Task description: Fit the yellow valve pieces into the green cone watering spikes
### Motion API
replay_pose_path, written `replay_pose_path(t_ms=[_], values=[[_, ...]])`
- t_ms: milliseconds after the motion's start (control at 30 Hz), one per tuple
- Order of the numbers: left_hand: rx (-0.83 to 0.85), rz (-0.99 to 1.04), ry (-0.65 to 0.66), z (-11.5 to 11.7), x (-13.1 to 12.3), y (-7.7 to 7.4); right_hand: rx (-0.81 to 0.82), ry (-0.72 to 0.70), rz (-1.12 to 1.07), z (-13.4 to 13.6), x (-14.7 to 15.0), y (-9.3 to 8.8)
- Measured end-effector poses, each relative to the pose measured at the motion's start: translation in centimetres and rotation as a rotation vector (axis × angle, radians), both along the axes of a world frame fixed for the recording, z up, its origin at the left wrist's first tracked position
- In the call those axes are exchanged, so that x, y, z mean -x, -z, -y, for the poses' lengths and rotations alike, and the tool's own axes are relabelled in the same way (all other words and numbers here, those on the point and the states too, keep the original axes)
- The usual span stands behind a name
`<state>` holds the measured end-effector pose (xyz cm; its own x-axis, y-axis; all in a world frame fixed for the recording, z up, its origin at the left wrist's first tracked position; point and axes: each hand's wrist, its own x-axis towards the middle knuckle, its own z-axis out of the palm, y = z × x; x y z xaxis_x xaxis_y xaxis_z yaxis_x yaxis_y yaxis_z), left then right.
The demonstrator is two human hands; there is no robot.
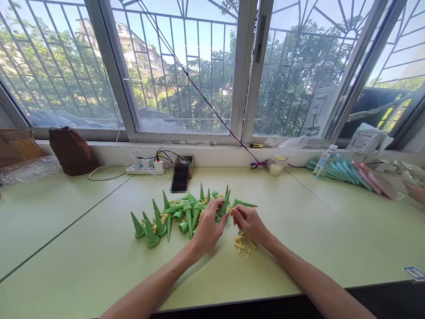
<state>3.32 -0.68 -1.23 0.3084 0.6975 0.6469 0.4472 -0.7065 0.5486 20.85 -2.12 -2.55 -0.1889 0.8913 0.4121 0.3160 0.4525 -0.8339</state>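
Note:
A heap of green cone-shaped plastic spikes (181, 215) lies in the middle of the pale green table (83, 257), some upright, some on their sides. Small yellow plastic pieces (243, 244) lie scattered beside it. My left hand (207, 226) rests at the right edge of the heap, fingers curled round a green spike (223, 207). My right hand (249, 223) is just to its right, fingers pinched near that spike's base, likely on a small yellow piece that I cannot make out clearly. One more green spike (245, 204) lies just behind my right hand.
On the sill side stand a brown bag (71, 150), a white power strip with cables (146, 168), a dark box (181, 176) and a small jar (276, 165). Packed green and pink items (348, 173) lie far right, where another person's hand (415, 191) shows.

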Motion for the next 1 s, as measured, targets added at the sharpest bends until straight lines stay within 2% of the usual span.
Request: replay_pose_path(t_ms=[267,1000], values=[[0.015,-0.014,0.0,-0.11,0.05,0.2,-0.044,0.014,-0.01,0.19,0.1,-0.42],[-0.006,-0.026,0.0,-0.15,0.1,0.17,-0.052,0.01,-0.007,0.07,0.09,-0.07]])
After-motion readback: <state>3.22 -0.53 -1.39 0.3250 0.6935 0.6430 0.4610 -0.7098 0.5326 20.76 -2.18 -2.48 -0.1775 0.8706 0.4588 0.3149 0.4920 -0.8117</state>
